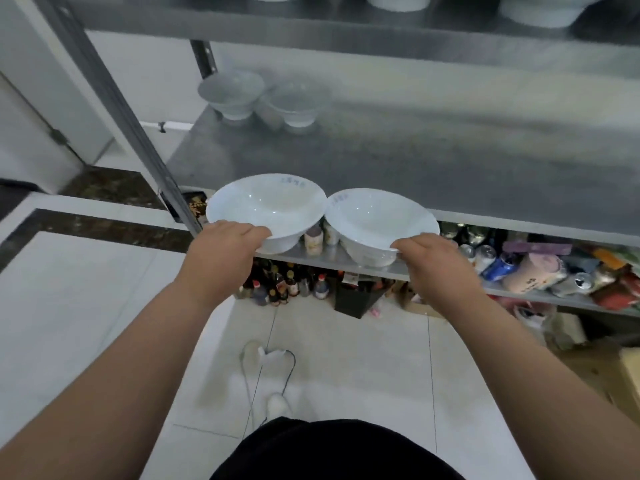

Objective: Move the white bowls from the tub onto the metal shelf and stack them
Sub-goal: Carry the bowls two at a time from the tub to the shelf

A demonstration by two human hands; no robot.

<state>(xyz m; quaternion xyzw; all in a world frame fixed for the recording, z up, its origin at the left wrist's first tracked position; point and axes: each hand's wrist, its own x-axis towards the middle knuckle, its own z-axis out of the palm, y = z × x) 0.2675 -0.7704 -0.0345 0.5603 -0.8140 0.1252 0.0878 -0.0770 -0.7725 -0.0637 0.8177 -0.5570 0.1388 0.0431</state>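
Note:
I hold two white bowls side by side just in front of and above the near edge of the metal shelf [450, 161]. My left hand [225, 252] grips the near rim of the left bowl [266, 202]. My right hand [433, 261] grips the near rim of the right bowl [377, 220]. The two rims touch in the middle. Two more white bowls, one at the back left [230, 91] and one beside it [294, 102], stand on the shelf. The tub is out of view.
An upper shelf [346, 26] carries more white bowls. A slanted metal post [114, 98] rises at the left. Under the shelf a lower level holds cans, packets and jars [540, 268]; bottles [284, 282] stand on the tiled floor.

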